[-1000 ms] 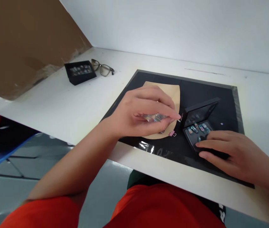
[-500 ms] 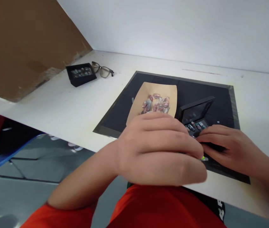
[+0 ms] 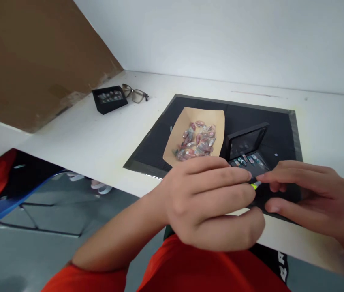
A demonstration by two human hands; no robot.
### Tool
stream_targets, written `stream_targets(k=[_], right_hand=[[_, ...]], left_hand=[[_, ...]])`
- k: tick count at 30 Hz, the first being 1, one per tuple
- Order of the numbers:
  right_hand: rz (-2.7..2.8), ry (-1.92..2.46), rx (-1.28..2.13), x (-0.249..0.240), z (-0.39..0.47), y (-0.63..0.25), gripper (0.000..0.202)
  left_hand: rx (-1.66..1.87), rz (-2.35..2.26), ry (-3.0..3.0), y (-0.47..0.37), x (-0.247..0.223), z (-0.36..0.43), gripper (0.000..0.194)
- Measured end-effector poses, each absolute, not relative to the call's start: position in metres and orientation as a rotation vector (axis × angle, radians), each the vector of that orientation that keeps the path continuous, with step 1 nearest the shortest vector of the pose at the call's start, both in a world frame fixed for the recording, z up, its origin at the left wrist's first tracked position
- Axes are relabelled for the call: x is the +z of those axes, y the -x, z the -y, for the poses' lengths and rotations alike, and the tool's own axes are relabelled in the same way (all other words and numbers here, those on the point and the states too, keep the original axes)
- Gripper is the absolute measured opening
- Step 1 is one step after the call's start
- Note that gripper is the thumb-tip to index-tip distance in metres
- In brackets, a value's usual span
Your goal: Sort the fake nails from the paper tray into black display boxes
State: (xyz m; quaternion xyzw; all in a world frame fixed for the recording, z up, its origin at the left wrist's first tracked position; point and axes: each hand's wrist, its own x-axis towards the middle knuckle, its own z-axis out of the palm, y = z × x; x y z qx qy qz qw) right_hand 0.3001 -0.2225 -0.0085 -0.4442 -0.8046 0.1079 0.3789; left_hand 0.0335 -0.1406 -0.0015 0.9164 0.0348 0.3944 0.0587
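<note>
My left hand (image 3: pixel 211 202) is closed, its fingers curled in front of the near side of an open black box (image 3: pixel 247 142); what it grips is hidden behind the fingers. A small piece with a bright yellow-green part (image 3: pixel 256 185) shows at its fingertips. My right hand (image 3: pixel 314 196) is open, thumb and index finger apart, with the index fingertip close to that piece; I cannot tell whether they touch. Inside the box, several small decorated press-on nails (image 3: pixel 242 161) lie in a row. The box's clear-windowed lid stands tilted up.
Left of the box, a tan paper tray (image 3: pixel 172 142) holds many small wrapped pieces. Both stand on a black mat (image 3: pixel 147 152) taped to the white table (image 3: pixel 77 138). Farther left are a second black box (image 3: pixel 111 106) and eyeglasses (image 3: pixel 137 95). A brown board (image 3: pixel 38 61) borders the left side.
My right hand has opened, its thumb parting from the index finger. My left hand has shifted slightly, uncovering more of the tray, the box and the yellow-green piece.
</note>
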Motion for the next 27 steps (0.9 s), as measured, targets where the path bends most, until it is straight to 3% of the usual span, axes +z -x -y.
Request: stream_targets(k=[5, 15, 27], right_hand=[[2.020, 1.178, 0.231, -0.009, 0.225, -0.292, 0.009], [2.042, 1.014, 0.586, -0.011, 0.223, -0.294, 0.038], [1.979, 1.069, 0.698, -0.019, 0.218, -0.302, 0.022]], left_hand=[[1.404, 0.123, -2.873, -0.047, -0.018, 0.143, 0.022], [1.461, 0.159, -2.824, -0.056, -0.021, 0.144, 0.024], [1.374, 0.152, -2.897, -0.050, -0.021, 0.141, 0.023]])
